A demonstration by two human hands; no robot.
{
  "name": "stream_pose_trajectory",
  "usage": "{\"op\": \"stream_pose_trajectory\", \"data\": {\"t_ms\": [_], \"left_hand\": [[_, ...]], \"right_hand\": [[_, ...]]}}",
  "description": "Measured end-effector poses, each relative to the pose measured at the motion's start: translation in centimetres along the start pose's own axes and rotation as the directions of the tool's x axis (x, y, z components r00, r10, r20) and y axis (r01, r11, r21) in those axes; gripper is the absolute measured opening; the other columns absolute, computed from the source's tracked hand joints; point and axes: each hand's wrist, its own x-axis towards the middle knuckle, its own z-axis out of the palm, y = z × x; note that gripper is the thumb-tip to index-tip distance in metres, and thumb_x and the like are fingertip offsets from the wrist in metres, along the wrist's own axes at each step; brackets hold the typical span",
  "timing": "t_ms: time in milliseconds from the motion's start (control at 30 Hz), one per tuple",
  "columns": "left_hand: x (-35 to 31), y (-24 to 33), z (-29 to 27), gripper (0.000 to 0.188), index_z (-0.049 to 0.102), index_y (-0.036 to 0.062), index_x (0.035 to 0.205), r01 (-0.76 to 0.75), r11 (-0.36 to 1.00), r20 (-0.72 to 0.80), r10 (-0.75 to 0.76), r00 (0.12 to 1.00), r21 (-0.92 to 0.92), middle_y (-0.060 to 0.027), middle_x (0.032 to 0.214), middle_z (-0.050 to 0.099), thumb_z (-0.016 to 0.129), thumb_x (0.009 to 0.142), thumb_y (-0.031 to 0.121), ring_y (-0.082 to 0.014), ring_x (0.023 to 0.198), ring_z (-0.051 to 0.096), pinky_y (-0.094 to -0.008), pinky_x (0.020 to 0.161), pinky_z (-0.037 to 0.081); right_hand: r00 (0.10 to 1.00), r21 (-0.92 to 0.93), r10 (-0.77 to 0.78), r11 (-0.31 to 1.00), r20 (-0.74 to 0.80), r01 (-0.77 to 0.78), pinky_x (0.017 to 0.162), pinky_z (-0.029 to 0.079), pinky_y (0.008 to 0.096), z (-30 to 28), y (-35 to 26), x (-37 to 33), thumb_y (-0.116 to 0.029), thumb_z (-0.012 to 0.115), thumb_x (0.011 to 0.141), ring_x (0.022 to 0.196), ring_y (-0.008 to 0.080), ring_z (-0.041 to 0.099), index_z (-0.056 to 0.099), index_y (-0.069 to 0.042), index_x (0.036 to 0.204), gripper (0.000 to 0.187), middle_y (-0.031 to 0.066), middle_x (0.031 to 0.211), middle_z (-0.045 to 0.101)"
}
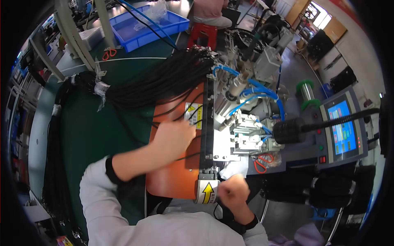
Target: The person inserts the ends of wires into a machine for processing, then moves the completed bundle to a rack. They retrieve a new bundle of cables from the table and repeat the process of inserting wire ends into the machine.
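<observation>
My left hand (174, 137) hovers over an orange plate (172, 180), its fingers curled among black cables. What they hold, if anything, is hidden. My right hand (234, 192) is closed beside the near end of a feed track (207, 151), next to a white label with a yellow arrow (208, 192). A thin black cable (215, 211) loops down just below its fingers and seems pinched there. Several cables lie across the plate toward the track. A thick bundle of black cables (160, 80) fans out beyond my left hand.
Right of the track stands a machine with metal clamps (248, 131), blue air hoses (266, 92) and a black lamp (289, 131). A touch screen (342, 127) stands farther right. Red-handled scissors (262, 163) lie near the clamps. A blue tray (143, 30) and a seated person (209, 14) are beyond.
</observation>
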Motion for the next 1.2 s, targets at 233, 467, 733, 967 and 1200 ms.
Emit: {"op": "stream_pose_trajectory", "data": {"t_ms": [233, 467, 733, 967, 1200], "left_hand": [[15.1, -8.6, 2.9, 0.024, 0.058, 0.0037, 0.087, 0.2, 0.98, -0.26, -0.189, 0.947, 0.013, -0.0146, 0.096, 0.053, 0.068, 0.074, 0.021, -0.0292, 0.092, 0.056, -0.0356, 0.071, 0.051], [20.9, -10.3, 6.8, 0.047, 0.059, -0.0019, 0.101, 0.287, 0.956, -0.061, -0.29, 0.955, -0.054, -0.0194, 0.108, 0.053, 0.075, 0.067, 0.027, -0.032, 0.103, 0.052, -0.0361, 0.082, 0.049], [23.0, -10.1, 5.2, 0.038, 0.065, 0.0025, 0.099, 0.27, 0.963, 0.308, -0.26, 0.915, 0.013, -0.0162, 0.106, 0.062, 0.071, 0.069, 0.026, -0.0302, 0.098, 0.061, -0.0386, 0.081, 0.051], [22.9, -11.0, 5.0, 0.032, 0.067, 0.0032, 0.097, 0.454, 0.852, 0.16, -0.426, 0.89, -0.259, -0.0141, 0.101, 0.066, 0.063, 0.07, 0.021, -0.0272, 0.093, 0.065, -0.0385, 0.08, 0.051], [16.6, -15.1, -3.4, 0.023, 0.048, 0.004, 0.097, 0.008, -0.257, 0.126, -0.446, 0.886, -0.966, -0.0061, 0.074, 0.058, 0.056, 0.09, 0.025, -0.0112, 0.054, 0.052, -0.0242, 0.047, 0.042]], "right_hand": [[0.884, 0.328, -0.307, 0.925, 0.352, 0.19, 0.054, 0.042, 0.0285, 4.2, -1.6, 1.6, -0.009, 0.065, 0.075, 0.06, 0.0195, 0.055, 0.066, -0.007, 0.086, 0.011, 0.0031, 0.064, 0.056], [0.808, 0.147, -0.097, 0.989, 0.581, 0.013, 0.058, 0.044, 0.0284, 3.9, 0.0, -0.4, -0.015, 0.067, 0.078, 0.061, 0.0203, 0.055, 0.067, -0.009, 0.088, 0.012, 0.0039, 0.067, 0.056], [0.883, 0.142, 0.115, 0.97, 0.454, -0.199, 0.055, 0.045, 0.0284, 4.0, -1.4, 0.6, -0.018, 0.072, 0.075, 0.058, 0.0198, 0.056, 0.07, -0.01, 0.079, 0.009, 0.0046, 0.059, 0.056], [0.911, 0.094, 0.14, 0.977, 0.388, -0.191, 0.052, 0.045, 0.0274, 3.7, -1.6, 1.0, -0.011, 0.077, 0.069, 0.055, 0.0184, 0.055, 0.07, -0.008, 0.076, 0.01, 0.0035, 0.058, 0.055], [0.9, 0.102, 0.127, 0.977, 0.417, -0.185, 0.052, 0.045, 0.0272, 3.8, -0.6, 0.9, -0.011, 0.075, 0.071, 0.056, 0.0185, 0.056, 0.069, -0.008, 0.075, 0.008, 0.004, 0.059, 0.056]]}}
